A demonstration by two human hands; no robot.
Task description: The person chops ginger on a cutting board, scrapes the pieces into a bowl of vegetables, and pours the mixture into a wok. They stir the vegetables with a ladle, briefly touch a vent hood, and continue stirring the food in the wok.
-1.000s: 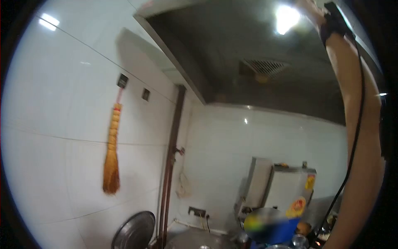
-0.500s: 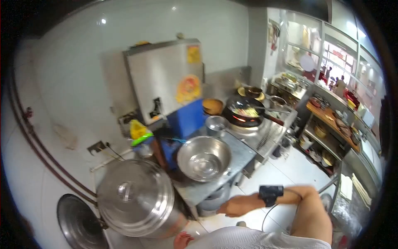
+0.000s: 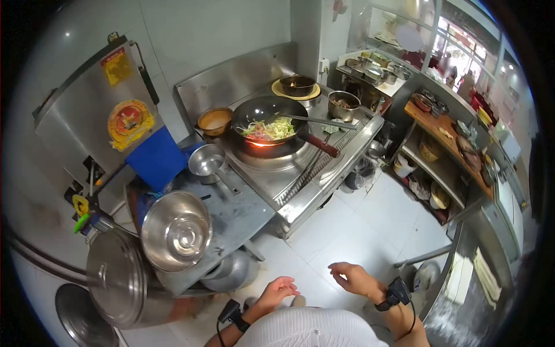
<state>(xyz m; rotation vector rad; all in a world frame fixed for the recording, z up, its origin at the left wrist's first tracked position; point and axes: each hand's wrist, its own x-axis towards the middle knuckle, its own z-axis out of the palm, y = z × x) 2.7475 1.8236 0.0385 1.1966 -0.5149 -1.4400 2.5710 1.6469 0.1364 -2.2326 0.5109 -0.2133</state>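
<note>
My left hand [image 3: 278, 292] is held low in front of my body with fingers loosely apart and nothing in it. To its right, my right hand [image 3: 352, 279] hangs over the floor, fingers slightly curled and apart, also holding nothing. Both wrists wear black devices. Ahead, a black wok [image 3: 270, 122] sits on the lit stove [image 3: 272, 159], an orange glow under its front. Shredded vegetables [image 3: 274, 129] lie in the wok, with a long metal utensil [image 3: 315, 120] resting across it. The wok's handle points to the lower right.
A steel basin [image 3: 177, 231] and a small steel pan [image 3: 207, 161] stand on the left table. A large lidded pot [image 3: 115, 277] is at lower left. A steel bowl [image 3: 343, 106] stands right of the wok. Wooden shelving [image 3: 451, 139] and a floury counter [image 3: 462, 312] are on the right.
The view has swung right toward the stove. My left hand has come further into view from the bottom edge. Both hands now appear in front of my body, the right one lower.
</note>
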